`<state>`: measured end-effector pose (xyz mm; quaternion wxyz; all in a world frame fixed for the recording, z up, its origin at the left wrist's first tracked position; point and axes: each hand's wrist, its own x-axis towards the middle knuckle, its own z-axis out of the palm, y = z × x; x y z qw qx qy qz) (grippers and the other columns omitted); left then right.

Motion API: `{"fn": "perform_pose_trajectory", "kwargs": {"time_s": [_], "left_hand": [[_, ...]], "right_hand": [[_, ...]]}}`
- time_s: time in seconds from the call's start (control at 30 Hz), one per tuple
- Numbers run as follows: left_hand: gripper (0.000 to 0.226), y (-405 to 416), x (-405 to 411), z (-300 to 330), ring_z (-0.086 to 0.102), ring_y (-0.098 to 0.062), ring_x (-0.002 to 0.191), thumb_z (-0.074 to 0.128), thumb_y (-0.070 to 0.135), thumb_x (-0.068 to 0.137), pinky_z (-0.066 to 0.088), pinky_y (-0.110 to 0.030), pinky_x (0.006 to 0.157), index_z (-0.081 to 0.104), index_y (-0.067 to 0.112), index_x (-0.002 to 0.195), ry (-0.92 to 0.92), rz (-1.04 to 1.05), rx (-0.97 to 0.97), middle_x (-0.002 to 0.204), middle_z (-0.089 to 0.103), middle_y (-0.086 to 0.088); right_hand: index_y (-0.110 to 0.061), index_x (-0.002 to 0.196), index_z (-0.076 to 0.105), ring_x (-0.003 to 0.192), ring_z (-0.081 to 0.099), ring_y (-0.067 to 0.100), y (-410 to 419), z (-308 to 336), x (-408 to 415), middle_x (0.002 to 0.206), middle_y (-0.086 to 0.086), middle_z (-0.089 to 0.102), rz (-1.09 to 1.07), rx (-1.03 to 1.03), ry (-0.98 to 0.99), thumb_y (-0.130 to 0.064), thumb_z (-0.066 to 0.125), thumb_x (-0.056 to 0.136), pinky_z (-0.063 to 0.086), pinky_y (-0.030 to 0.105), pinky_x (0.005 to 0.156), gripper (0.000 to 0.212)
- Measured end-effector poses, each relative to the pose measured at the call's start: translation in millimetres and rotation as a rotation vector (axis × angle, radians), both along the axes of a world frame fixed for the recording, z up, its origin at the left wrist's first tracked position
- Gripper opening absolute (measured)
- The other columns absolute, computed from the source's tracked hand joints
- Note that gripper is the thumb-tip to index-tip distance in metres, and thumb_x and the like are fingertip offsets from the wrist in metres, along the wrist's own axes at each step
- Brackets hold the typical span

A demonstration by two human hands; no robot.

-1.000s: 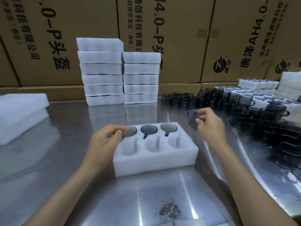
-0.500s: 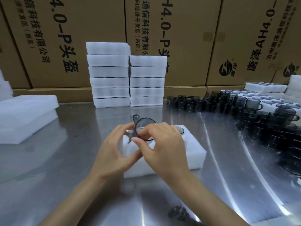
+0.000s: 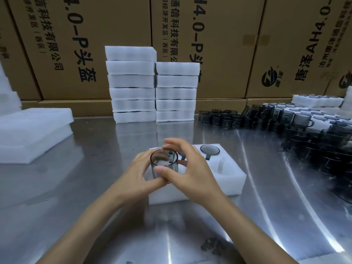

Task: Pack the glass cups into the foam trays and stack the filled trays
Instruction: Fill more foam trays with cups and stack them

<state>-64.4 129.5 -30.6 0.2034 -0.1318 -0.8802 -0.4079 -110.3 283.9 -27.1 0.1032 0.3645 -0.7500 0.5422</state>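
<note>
Cup (image 3: pixel 164 162): smoky glass, upright, above the near-left pocket of the tray (image 3: pixel 231 180). My left hand (image 3: pixel 133 176) curls round its left side; my right hand (image 3: pixel 190 170) pinches it, thumb low on the wall, fingers at the rim. Seated cup (image 3: pixel 210 150): far-right pocket. Tray stacks (image 3: pixel 152 88): behind the tray. Loose cups (image 3: pixel 304 134): right of it.
</note>
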Motion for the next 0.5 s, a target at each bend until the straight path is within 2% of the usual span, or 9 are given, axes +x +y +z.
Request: {"fn": "perform_pose_trajectory", "kwargs": {"time_s": [0.07,0.13,0.23,0.37,0.5], "left_hand": [[0.055,-2.2,-0.1,0.6,0.038,0.004,0.124,0.057,0.055,0.064,0.027,-0.004,0.096,0.056,0.033,0.114,0.016,0.029,-0.005,0.124,0.052,0.026],[0.058,-3.8,0.7,1.1,0.038,0.005,0.123,0.057,0.055,0.064,0.028,-0.003,0.094,0.053,0.035,0.118,0.009,0.046,0.003,0.123,0.052,0.028],[0.058,-3.5,2.9,0.1,0.033,0.013,0.123,0.055,0.055,0.062,0.026,0.001,0.091,0.049,0.043,0.118,-0.032,0.027,0.024,0.121,0.046,0.040],[0.056,-2.0,5.1,-1.7,0.024,0.018,0.124,0.051,0.057,0.063,0.023,0.005,0.089,0.045,0.049,0.118,-0.124,-0.047,0.038,0.118,0.039,0.049],[0.059,-3.0,6.9,-0.5,0.022,0.016,0.127,0.053,0.057,0.065,0.023,0.005,0.090,0.043,0.051,0.123,-0.148,-0.083,0.036,0.124,0.038,0.046]], "right_hand": [[-0.038,0.121,0.051,0.118,0.045,-0.002,-3.4,-0.6,-0.8,0.116,-0.020,0.058,-0.017,-0.011,-0.007,-0.032,0.079,0.073,0.041,0.017,0.095,0.056],[-0.037,0.121,0.052,0.119,0.043,-0.002,-6.7,-1.0,-2.1,0.115,-0.021,0.057,-0.018,-0.002,-0.009,-0.031,0.078,0.073,0.042,0.023,0.098,0.056],[-0.037,0.121,0.052,0.118,0.041,-0.003,-9.4,-3.4,-2.2,0.112,-0.026,0.054,-0.053,0.029,0.024,-0.032,0.078,0.072,0.042,0.029,0.099,0.056],[-0.040,0.119,0.050,0.115,0.039,-0.005,-6.0,-6.2,-6.1,0.108,-0.032,0.053,-0.083,0.093,-0.005,-0.038,0.077,0.071,0.042,0.025,0.096,0.055],[-0.041,0.120,0.049,0.116,0.037,-0.006,-5.1,-6.3,-5.9,0.111,-0.029,0.054,-0.097,0.129,-0.019,-0.042,0.076,0.072,0.039,0.020,0.094,0.055]]}}
